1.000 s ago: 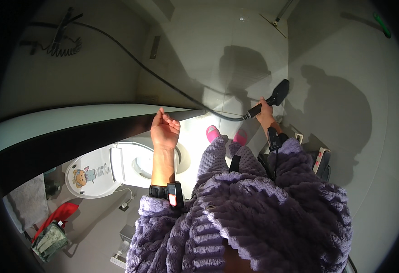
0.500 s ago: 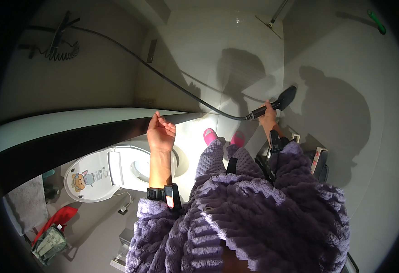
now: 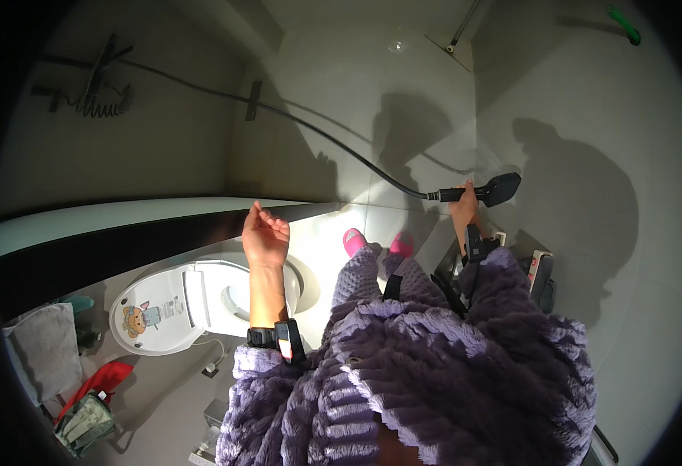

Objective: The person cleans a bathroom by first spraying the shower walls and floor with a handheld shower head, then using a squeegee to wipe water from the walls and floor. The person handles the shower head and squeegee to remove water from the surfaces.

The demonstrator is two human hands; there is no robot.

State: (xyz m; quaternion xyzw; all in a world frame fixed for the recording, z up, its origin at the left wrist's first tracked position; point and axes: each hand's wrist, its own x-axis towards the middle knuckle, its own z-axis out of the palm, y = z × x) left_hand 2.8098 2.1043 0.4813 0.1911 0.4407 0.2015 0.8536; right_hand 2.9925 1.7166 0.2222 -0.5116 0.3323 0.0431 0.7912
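Handheld shower head (image 3: 502, 189) on a black hose (image 3: 356, 154), clasped by the handle (image 3: 450, 194) in the right hand (image 3: 465, 206), spraying, ahead and right of the pink slippers (image 3: 354, 242); nothing in the palm-up left hand (image 3: 266, 239), near the white toilet (image 3: 215, 279)

Plush purple top (image 3: 465, 349), pink slippers (image 3: 353, 242)

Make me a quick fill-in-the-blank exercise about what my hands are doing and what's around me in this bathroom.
1. The right hand grips a black ____ with a hose attached.
2. The number of things held in the left hand is ____.
3. The colour of the slippers is ____.
4. The cartoon animal on the raised toilet lid is a ____.

Missing words: shower head; zero; pink; bear.
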